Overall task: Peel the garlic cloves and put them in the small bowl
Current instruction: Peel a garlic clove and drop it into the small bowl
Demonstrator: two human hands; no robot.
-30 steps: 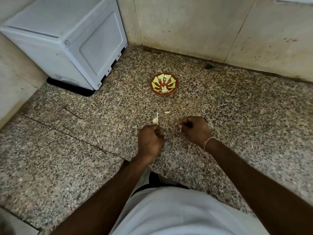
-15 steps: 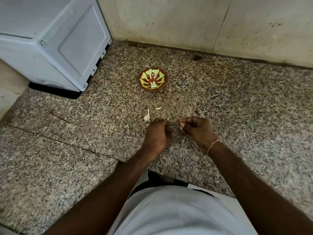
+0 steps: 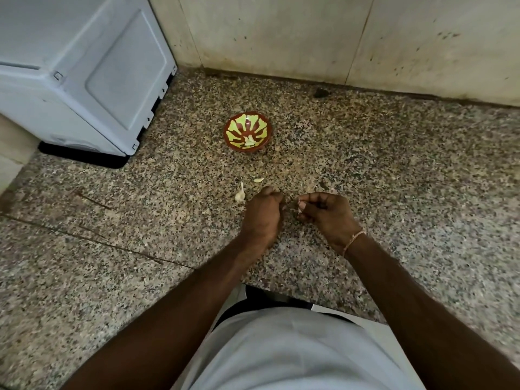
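Unpeeled garlic clove [image 3: 240, 195] lies tip toward small bowl [image 3: 248, 134].

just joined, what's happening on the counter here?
A person is peeling garlic over a granite counter. The left hand and right hand are curled close together, working a small piece between the fingertips; it is mostly hidden. One unpeeled garlic clove and a peel scrap lie nearby. The small bowl already holds pale peeled pieces.
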